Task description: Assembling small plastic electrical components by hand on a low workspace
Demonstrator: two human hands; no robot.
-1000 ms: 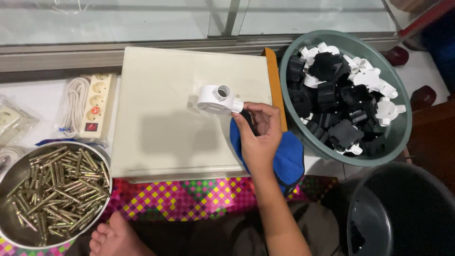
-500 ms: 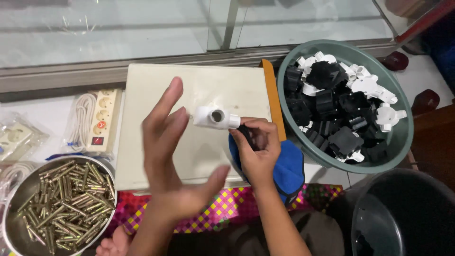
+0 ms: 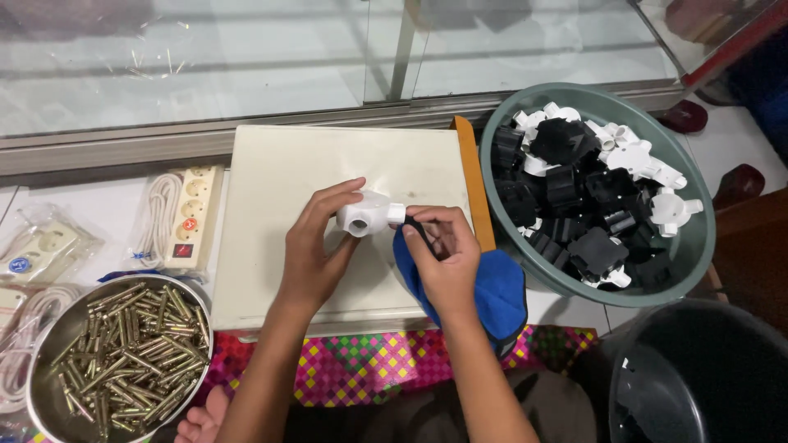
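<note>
Junction box (image 3: 365,215), white plastic with round stub outlets, is sitting between my two hands just above the cream board (image 3: 271,205) on the worktop. I judge it light, stiff and hollow, smooth enough to slip, so I am taking it by the round body and one stub, not by a thin edge. Around me I am seeing the green basin (image 3: 698,246) of black and white fittings to my right, the steel bowl (image 3: 41,394) of brass pins to my left, and a blue cloth (image 3: 505,295) under my right wrist. My left hand (image 3: 316,246) is reaching in from below, wrist bent, fingers curled over the body and thumb beneath, its grip closed on the box. My right hand (image 3: 443,258) is pinching a small black piece (image 3: 414,227) against the stub, fingertips bunched tight.
</note>
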